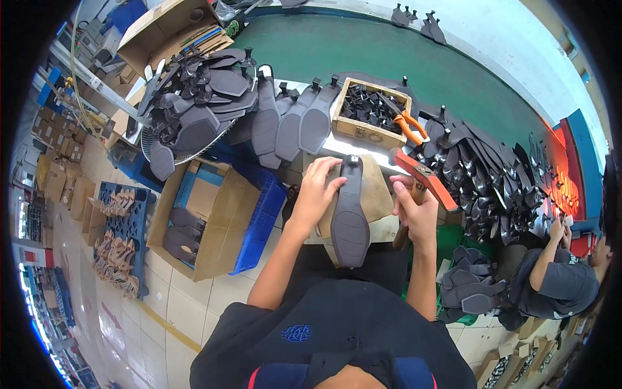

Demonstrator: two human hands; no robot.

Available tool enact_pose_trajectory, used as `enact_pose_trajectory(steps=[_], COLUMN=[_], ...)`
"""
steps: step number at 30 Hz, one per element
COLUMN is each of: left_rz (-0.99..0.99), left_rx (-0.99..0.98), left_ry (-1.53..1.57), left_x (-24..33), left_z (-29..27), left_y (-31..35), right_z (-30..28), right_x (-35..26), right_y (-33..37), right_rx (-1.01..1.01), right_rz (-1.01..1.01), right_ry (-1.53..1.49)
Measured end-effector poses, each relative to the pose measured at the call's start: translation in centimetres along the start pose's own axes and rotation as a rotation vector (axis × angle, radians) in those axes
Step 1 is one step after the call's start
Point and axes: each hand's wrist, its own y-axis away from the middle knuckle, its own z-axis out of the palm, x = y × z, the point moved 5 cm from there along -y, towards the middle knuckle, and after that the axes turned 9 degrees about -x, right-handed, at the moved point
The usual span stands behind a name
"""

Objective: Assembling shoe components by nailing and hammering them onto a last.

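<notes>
A dark grey shoe sole (pixel 350 217) lies lengthwise on a worn tan work block (pixel 379 191) in front of me. My left hand (pixel 315 189) presses on the sole's left edge near its far end. My right hand (pixel 414 207) grips the wooden handle of an orange-headed hammer (pixel 424 176), raised just right of the sole. A small wooden box (pixel 370 111) of black heel pieces stands beyond the block, with orange-handled pliers (pixel 409 124) lying on its right rim.
Grey soles (pixel 285 120) lie in a row on the bench, more on a round rack (pixel 194 110) at left and in a pile (pixel 486 175) at right. A cardboard box (pixel 207 217) and blue crate (pixel 262 217) stand left. Another person (pixel 557 279) sits at right.
</notes>
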Motion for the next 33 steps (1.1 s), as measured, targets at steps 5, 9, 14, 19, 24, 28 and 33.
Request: enact_pose_trajectory(steps=[5,9,14,19,24,28,33], left_rz=[-0.097,0.015,-0.08,0.284,0.2,0.155,0.282], left_rx=[0.152,0.018,0.025,0.058,-0.364,-0.4,-0.316], left_ry=[0.068,-0.173,-0.007,-0.259,-0.719,-0.613,-0.662], left_x=[-1.0,-2.5,-0.5,0.8,-2.5,-3.1,-2.2], left_z=[-0.9,-1.2,-1.9,-0.3,5.1,5.6,3.7], left_y=[-0.5,-1.5,-3.2,-11.5,-19.3,-19.9,-18.0], right_z=[-0.3,-0.1,-0.7,-1.0,-1.4,-2.8,-3.6], right_x=[0.9,0.6,0.7,-0.4,-1.0,-1.0,-1.0], right_y=[0.8,1.2,1.6,2.2,2.6,3.4,3.5], right_rx=[0.018,0.026,0.047,0.043,0.059,0.126,0.111], right_rz=[0.027,0.028,0.033,-0.046,-0.061,-0.062,-0.065], right_ry=[-0.001,0.001,0.014,-0.036,-0.041,-0.013,-0.034])
